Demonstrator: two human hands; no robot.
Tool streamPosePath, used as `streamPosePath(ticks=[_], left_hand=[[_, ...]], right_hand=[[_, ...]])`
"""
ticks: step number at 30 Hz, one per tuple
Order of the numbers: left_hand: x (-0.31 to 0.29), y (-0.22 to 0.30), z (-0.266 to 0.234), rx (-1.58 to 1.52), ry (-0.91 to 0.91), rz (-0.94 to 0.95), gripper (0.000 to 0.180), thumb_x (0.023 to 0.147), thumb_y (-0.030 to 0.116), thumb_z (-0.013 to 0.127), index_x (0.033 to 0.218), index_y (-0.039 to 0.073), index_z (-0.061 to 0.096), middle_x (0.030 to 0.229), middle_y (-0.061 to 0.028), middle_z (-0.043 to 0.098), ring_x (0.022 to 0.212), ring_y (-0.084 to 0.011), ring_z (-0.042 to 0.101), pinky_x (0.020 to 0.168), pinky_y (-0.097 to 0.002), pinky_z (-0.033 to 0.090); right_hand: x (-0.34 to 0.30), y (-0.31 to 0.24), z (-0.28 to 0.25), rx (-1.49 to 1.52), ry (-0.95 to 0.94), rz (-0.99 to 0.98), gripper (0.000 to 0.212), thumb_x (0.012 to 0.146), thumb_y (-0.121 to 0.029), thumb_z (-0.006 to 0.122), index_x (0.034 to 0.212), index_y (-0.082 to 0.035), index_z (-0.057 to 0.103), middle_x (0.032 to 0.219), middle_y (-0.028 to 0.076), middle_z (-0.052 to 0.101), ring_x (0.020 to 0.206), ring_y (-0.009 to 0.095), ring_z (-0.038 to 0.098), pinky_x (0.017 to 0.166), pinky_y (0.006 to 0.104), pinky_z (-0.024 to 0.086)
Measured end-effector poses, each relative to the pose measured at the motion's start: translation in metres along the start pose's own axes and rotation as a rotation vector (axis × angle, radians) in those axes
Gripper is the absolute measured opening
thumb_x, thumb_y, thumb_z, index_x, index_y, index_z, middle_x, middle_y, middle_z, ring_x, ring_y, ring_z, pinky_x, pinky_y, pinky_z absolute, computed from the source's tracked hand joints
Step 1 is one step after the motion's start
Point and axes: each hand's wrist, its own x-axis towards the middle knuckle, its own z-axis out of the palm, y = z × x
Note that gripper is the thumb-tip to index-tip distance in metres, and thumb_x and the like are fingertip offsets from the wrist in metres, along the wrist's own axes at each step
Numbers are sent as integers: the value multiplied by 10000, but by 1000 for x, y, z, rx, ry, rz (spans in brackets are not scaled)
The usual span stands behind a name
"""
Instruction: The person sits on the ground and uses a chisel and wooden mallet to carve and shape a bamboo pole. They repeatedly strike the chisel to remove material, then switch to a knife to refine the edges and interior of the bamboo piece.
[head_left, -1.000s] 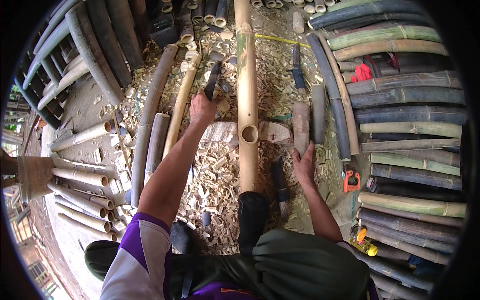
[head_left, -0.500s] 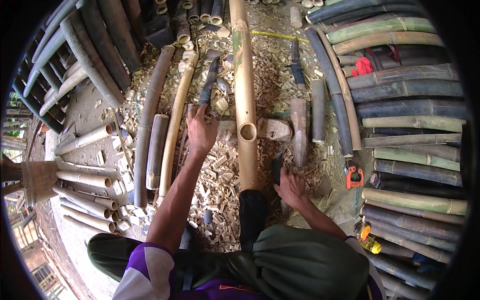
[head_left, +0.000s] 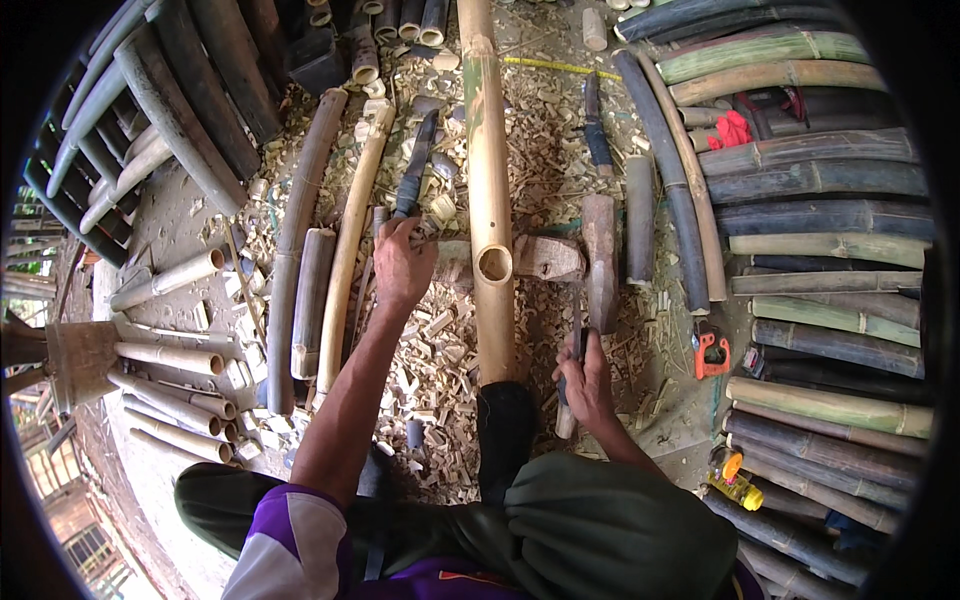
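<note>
Gripping a dark-handled blade [head_left: 415,165] at 11 o'clock, the left hand [head_left: 402,265] is closed beside the holed bamboo pole [head_left: 490,200] at centre; the right hand [head_left: 585,375], at 5 o'clock, clasps a slim tool [head_left: 572,375], suggesting cutting comes next.

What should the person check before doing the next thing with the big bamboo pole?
1. Left hand grips the dark tool handle: ok.
2. Right hand holds a small tool by the pole: ok; which tool, cannot tell.
3. Bamboo pole rests across the wooden block: ok.
4. Round hole faces up: ok.
5. Wooden mallet lies close by: ok.
6. Ground free of chips: not ok.
</note>
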Motion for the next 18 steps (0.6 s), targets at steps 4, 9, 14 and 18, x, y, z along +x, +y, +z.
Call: streamPosePath(ticks=[4,9,14,18], left_hand=[[-6,10,7,1,73,24,440,799,139,703,1223,26,670,1305,-186,580,1225,-356,527,1080,-462,411],[-19,31,17,25,175,154,411,782,67,713,1190,26,683,1303,-170,580,1195,-336,527,1072,-462,403],[-45,96,5,-265,77,420,543,718,46,753,1248,94,647,1327,-167,553,1202,-339,544,1025,-455,459],[-81,170,-14,-241,-489,912,855,615,153,847,1411,150,534,1359,-143,518,1234,-326,512,1044,-471,458]], right_hand=[[16,-27,9,214,-78,70,176,987,-94,443,1147,-23,465,700,42,529,571,112,478,513,284,401],[30,-31,24,237,-121,111,196,998,-122,464,1169,-29,487,683,45,532,575,119,508,522,283,416],[35,-29,25,311,-161,178,198,991,-111,512,1176,-40,505,850,39,561,672,98,539,566,264,443],[29,-26,16,407,-185,347,222,978,-123,529,1180,-30,515,900,60,571,732,126,557,634,294,453]])
